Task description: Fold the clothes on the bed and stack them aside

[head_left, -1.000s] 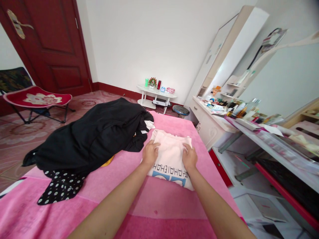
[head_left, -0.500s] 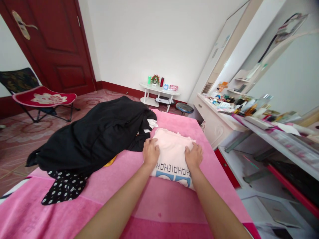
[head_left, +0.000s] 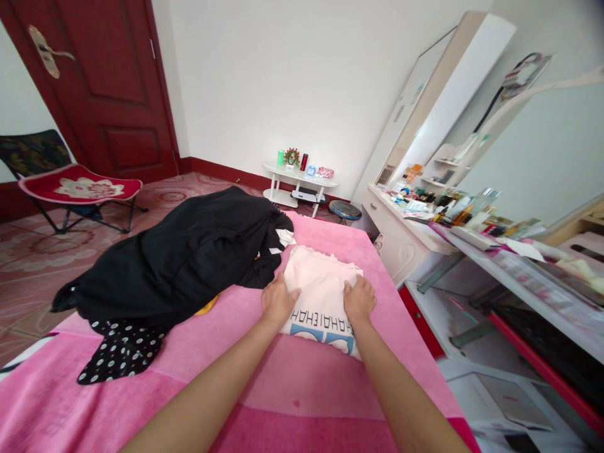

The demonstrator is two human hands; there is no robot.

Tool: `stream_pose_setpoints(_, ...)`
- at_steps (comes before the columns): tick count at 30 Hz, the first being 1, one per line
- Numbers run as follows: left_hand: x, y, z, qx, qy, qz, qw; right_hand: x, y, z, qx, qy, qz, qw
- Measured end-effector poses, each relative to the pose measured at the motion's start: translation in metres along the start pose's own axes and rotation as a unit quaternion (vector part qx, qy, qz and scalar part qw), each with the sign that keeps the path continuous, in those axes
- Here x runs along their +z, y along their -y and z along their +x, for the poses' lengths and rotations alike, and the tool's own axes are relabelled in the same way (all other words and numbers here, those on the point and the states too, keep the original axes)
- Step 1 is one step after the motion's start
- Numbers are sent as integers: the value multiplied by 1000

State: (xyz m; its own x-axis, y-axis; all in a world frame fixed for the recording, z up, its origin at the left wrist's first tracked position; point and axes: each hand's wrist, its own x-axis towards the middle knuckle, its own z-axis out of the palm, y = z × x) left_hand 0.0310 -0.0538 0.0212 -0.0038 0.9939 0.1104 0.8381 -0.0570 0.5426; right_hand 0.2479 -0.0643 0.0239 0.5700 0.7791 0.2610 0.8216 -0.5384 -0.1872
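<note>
- I saw both of my hands laid flat on a folded pale pink shirt that rested on the pink bed, toward the bed's right side.
- My left hand pressed on the shirt's left edge, and my right hand pressed on its right edge; the shirt lay between them and reached away from me beyond the fingertips.
- The fingers of both hands were spread and released, palms down on the cloth, pressing on it and not gripping it.
- Neither hand was nearer than the other: both sat about level, at the near half of the bundle.
- The shirt's long axis ran away from me, tilted slightly toward the left, from the printed near end to the plain far end.
- The shirt looked soft and smooth, a neat rectangle several layers thick, with dark block letters and blue-and-white patches showing upside down along the near end.
- The far end showed a slightly wavy, ruffled edge.
- Just beside the shirt on its left lay a heap of black clothes, its edge touching or nearly touching the shirt's far left corner; I could not tell which.
- A black cloth with white dots stuck out from under that heap, well apart from my hands.
</note>
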Motion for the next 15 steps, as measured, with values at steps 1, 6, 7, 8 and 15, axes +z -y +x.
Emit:
stream_pose_setpoints(1,-3,3,-4,7,19,4,1000,-3,3,2,-1,18,-12,1000)
stream_pose_setpoints(6,-10,14,-23,4,51,11,999,-22,37,18,3,93,-21,995)
stream_pose_setpoints(7,-10,14,-27,2,47,5,999,-27,48,19,-14,99,-16,995)
stream_pose_setpoints(8,-11,14,-30,3,43,-3,999,-31,60,18,-39,105,-8,994)
stream_pose_setpoints(15,-12,10,-51,70,24,-74,995,-35,134,-22,-194,194,13,962)
